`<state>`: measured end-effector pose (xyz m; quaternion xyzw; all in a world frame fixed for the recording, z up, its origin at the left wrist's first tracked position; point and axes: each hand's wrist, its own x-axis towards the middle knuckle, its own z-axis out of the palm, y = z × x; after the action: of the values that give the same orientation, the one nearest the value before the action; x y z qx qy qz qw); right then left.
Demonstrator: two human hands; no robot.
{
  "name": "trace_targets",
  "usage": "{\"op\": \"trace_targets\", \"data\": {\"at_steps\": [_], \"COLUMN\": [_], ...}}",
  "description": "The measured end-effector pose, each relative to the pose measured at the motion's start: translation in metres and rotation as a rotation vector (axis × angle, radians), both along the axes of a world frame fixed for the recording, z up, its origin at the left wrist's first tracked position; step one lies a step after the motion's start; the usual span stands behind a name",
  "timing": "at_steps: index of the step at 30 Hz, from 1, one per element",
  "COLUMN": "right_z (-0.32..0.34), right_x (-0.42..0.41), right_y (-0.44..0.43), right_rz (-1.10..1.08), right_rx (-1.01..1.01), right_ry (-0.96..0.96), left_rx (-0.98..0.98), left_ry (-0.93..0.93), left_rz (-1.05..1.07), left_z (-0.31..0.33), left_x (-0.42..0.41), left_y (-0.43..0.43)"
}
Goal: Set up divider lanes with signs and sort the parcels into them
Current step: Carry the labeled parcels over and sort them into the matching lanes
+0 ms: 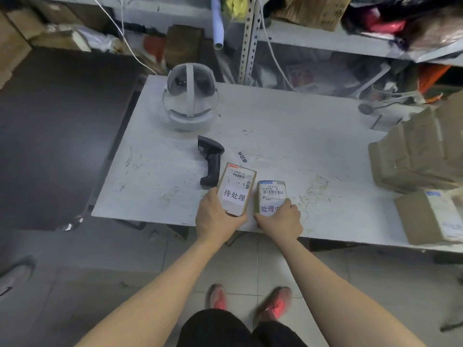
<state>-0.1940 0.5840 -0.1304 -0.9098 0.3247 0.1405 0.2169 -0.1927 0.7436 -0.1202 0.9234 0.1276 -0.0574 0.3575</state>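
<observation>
Standing on a tiled floor at the near edge of a white, scuffed counter. Facing a metal shelf packed with cartons and bags behind the counter.

Bearing, at the right end of the counter, a pile of taped brown cartons, with one more brown box just in front of that pile at the near right corner. Bearing, towards the far left of the counter, a white headset.

Using both hands, one per parcel:
- Gripping the left parcel with the left hand, thumb lying along the parcel's left edge, fingers curling round its near end. Displaying on its top face the left sign, white, reading 待处理.
- Gripping the right parcel with the right hand, fingers curling over its near end and covering the last part of the right sign, white, starting 处理.

Keeping both parcels side by side, close together, above the middle of the counter's front edge; not being able to tell whether either underside is resting on the counter.

Bearing a dark handheld scanner just beside the far left corner of the left parcel, head pointing away. Bearing a small printed strip flat on the counter just beyond the two parcels
</observation>
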Motion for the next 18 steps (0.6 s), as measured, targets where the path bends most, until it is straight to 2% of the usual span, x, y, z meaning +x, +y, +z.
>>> {"op": "trace_targets", "data": {"at_steps": [11,18], "right_z": [0.017,0.041], "right_x": [-0.026,-0.052], "right_y": [-0.034,-0.092], "right_rz": [-0.18,-0.308], "right_rx": [0.064,0.126], "right_ry": [-0.01,-0.082], "left_rx": [-0.075,-0.016], "left_ry": [-0.134,-0.132], "left_rz": [-0.115,-0.174], "left_z": [0.027,0.042], "left_x": [0.027,0.017], "left_y": [-0.031,-0.095]}}
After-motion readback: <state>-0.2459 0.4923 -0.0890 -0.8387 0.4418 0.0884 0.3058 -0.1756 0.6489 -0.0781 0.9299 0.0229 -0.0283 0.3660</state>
